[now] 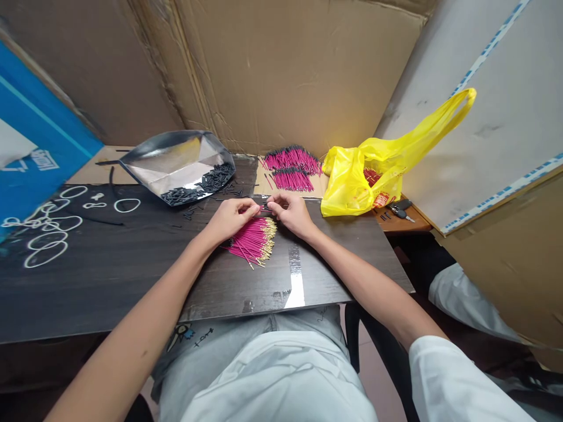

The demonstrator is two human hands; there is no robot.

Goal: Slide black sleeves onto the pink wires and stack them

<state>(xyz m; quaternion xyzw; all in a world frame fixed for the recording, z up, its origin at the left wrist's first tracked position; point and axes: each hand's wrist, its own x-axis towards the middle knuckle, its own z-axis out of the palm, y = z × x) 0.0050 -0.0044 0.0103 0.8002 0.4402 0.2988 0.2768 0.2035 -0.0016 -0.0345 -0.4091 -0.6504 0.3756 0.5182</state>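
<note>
Above the front bundle, my left hand (pixel 235 215) is closed in a pinch on a thin magenta wire (pixel 263 207). My right hand (pixel 291 214) meets it from the other side, thumb and forefinger pressed together at the wire's end on what looks like a small black tube, mostly covered by the fingers. Just below both hands lies a bundle of magenta wires (pixel 248 239) with gold tips pointing right. Behind them, two piles of magenta wires (pixel 292 164) with black ends rest on a piece of cardboard (pixel 263 185).
A silver foil pouch (pixel 153 155) holds many short black tubes (pixel 215 177); some lie scattered beside it. White rubber bands (pixel 46 252) lie at left. A yellow plastic bag (pixel 347 181) with red pieces stands at right, near a key (pixel 401 210). Cardboard walls (pixel 299 70) enclose the table.
</note>
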